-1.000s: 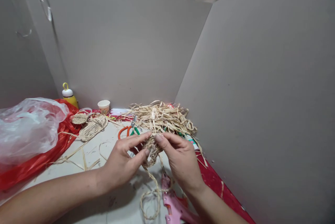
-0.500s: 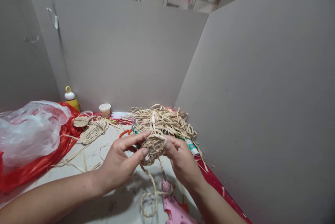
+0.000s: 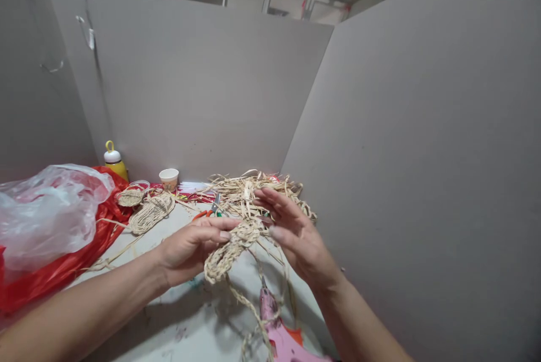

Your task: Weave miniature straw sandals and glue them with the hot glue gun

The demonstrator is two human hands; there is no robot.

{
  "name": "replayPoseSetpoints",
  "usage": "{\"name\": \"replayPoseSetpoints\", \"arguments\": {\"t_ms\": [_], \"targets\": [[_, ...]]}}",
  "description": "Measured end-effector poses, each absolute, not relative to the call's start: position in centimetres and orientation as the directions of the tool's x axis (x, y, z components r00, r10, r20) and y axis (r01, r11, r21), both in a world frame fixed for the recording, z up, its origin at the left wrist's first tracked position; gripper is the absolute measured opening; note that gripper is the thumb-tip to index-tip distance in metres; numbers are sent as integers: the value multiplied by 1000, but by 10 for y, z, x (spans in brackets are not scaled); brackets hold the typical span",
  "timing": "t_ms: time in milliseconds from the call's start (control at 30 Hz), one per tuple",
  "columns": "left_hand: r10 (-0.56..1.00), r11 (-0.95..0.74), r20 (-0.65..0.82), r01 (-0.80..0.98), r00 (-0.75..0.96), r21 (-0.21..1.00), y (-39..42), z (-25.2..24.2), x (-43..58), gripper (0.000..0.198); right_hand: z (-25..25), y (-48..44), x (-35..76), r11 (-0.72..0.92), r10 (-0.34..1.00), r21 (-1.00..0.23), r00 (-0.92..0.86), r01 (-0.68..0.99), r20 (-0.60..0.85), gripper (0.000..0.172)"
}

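A braided straw piece (image 3: 232, 249), long and looped, is pinched between the thumb and fingers of my left hand (image 3: 196, 249). My right hand (image 3: 296, 235) is raised at the piece's right end with thumb and fingers apart, holding nothing that shows. From the piece a braided cord hangs down across a pink glue gun (image 3: 276, 322) on the table. Behind my hands lies a heap of loose straw strips (image 3: 230, 190). Orange-handled scissors (image 3: 200, 215) are partly hidden behind my left hand.
At the left are a clear plastic bag (image 3: 54, 215) on a red bag (image 3: 101, 243), and two coiled straw pieces (image 3: 151, 212). A yellow bottle (image 3: 116, 166) and paper cup (image 3: 169, 179) stand at the back. Grey panels (image 3: 190, 85) enclose the table.
The straw piece has turned and now shows its long braided face toward the lower left. My right hand has let go of it and opened, its fingers lifting.
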State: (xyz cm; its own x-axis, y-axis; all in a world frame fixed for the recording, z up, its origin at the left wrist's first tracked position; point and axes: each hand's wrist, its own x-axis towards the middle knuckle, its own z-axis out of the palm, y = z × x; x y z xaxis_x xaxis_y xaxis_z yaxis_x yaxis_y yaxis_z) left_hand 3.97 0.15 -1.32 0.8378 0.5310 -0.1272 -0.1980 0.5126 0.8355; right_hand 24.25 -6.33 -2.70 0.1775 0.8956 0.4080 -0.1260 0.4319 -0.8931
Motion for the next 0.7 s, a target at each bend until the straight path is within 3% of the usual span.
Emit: {"name": "replayPoseSetpoints", "arguments": {"t_ms": [67, 133, 233, 300, 367, 467, 567, 700], "targets": [[485, 567, -131, -196, 865, 800, -2, -20, 42, 36, -26, -66, 239, 444, 894, -893, -35, -73, 447, 62], [432, 598, -121, -184, 894, 780, -6, -28, 46, 33, -26, -68, 236, 456, 882, -890, -134, -5, 452, 45], [366, 627, -108, -160, 924, 762, -9, -39, 53, 24, -28, -69, 234, 457, 885, -889, -125, 36, 449, 8], [379, 610, -127, -144, 917, 779, -8, -43, 56, 27, -27, -71, 236, 421, 905, -906, -95, 39, 416, 3], [508, 502, -124, -176, 852, 847, -3, -42, 57, 33, -25, -73, 239, 374, 927, -925, -59, 68, 371, 6], [723, 203, 26, -248, 691, 947, 5, -32, 52, 32, -20, -77, 238, 327, 945, -934, -52, 142, 323, 9], [729, -18, 159, -214, 665, 977, 6, -19, 44, 26, -16, -80, 232, 309, 951, -911, -73, 275, 300, 16], [684, -69, 127, -111, 719, 991, -2, -12, 39, 18, -15, -82, 222, 333, 942, -838, -125, 432, 310, 19]]}}
